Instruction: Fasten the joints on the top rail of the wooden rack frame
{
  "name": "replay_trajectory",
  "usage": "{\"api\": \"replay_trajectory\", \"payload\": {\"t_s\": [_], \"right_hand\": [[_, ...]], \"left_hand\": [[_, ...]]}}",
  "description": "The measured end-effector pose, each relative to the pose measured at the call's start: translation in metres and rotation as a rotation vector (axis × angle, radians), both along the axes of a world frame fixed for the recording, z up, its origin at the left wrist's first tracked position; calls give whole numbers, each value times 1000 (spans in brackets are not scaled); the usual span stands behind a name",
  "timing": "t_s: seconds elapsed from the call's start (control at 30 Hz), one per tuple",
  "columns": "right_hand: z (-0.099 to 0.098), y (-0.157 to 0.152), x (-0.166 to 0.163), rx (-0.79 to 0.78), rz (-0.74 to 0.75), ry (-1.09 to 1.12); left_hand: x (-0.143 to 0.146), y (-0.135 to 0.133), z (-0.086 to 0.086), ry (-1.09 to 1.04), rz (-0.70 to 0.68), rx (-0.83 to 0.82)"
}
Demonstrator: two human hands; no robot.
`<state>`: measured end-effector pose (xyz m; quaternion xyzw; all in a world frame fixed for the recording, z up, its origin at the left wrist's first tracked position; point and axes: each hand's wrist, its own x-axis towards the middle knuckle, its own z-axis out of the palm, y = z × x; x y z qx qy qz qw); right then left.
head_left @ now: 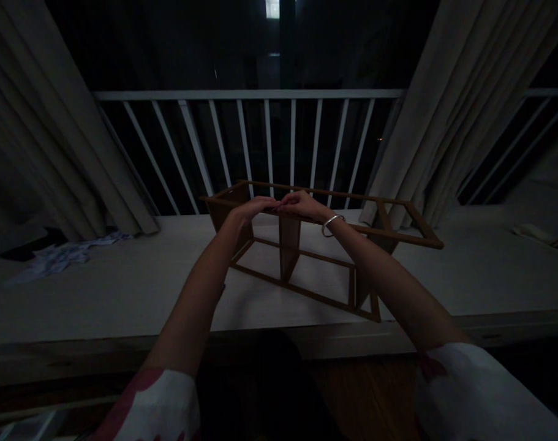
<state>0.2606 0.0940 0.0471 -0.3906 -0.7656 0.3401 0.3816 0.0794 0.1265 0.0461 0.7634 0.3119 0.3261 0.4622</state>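
Observation:
A brown wooden shelf frame [288, 248] lies on its side on a pale ledge [168, 294], with several cross panels between its long rails. My left hand [255, 207] rests along the upper near rail, its fingers laid together over the wood above the middle panel. Right beside it, my right hand [304, 204] is closed on the same rail with fingers bent and the tips meeting the left fingertips. Anything small between the fingertips is too dark to make out. A silver bangle [332, 225] circles my right wrist.
Behind the ledge runs a white metal railing [255, 95] before a dark window. Curtains [416, 104] hang on both sides. Crumpled patterned cloth or paper [62, 257] lies at left on the ledge. Wooden floor [361, 392] shows below the ledge's front edge.

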Motion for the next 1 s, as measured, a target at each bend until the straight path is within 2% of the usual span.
{"api": "replay_trajectory", "payload": {"t_s": [0.3, 0.73, 1.0], "right_hand": [[0, -2, 0, -7, -3, 0], [-1, 2, 0, -19, -74, -32], [-4, 5, 2, 21, -106, -44]], "left_hand": [[-1, -2, 1, 41, -16, 10], [1, -7, -1, -16, 50, 65], [0, -10, 1, 5, 1, 82]]}}
